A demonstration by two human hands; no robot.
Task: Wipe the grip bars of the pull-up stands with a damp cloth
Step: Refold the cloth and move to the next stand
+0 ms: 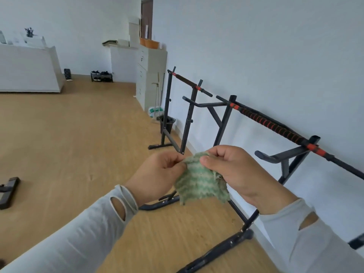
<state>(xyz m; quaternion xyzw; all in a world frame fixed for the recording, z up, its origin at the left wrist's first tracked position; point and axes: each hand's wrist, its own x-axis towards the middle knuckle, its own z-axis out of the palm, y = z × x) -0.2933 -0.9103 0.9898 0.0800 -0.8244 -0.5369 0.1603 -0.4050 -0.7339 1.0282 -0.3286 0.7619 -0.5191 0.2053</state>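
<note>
Wood floor (78, 144), white wall. Left hand (157, 174) and right hand (234, 170) pinch green cloth (201, 184) between them, near bar (273, 125) apart. Risk: bunched cloth skips wrap grooves; far bar (187, 81) forgotten.

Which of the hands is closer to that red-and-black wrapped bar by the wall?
Right. The right hand is just below and left of the wrapped grip bar; the left hand is farther left, across the green cloth.

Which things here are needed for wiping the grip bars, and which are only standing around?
For the job: green cloth, pinched by left hand and right hand; near grip bar; far grip bar.

Just around: shoe rack, black bucket, orange basket, white cabinet.
</note>
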